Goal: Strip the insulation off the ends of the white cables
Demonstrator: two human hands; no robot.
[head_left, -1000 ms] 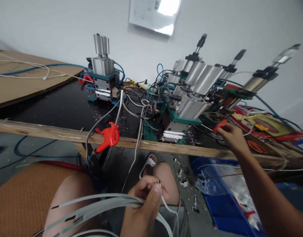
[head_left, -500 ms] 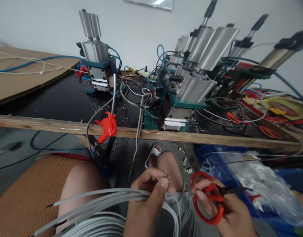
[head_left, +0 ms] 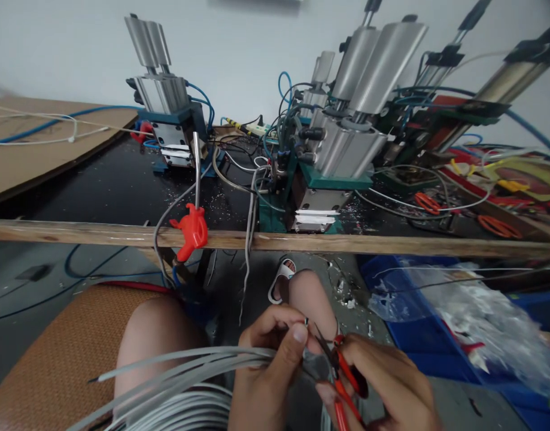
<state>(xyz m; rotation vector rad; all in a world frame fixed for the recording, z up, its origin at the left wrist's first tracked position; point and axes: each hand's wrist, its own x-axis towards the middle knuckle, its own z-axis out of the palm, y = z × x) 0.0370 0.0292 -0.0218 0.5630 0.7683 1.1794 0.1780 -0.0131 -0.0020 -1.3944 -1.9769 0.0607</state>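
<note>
Cables seem light, springy, smooth, best pinched near the tip; short of the table edge, my left hand clasps them, my right hand grips scissors.

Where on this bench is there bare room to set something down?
The black benchtop between the cardboard, leftmost machine and wooden edge is mostly bare. Its middle and right are crowded with other machines and cables. Over the lap it's tight: grey cables in the left hand, scissors in the right hand.
</note>
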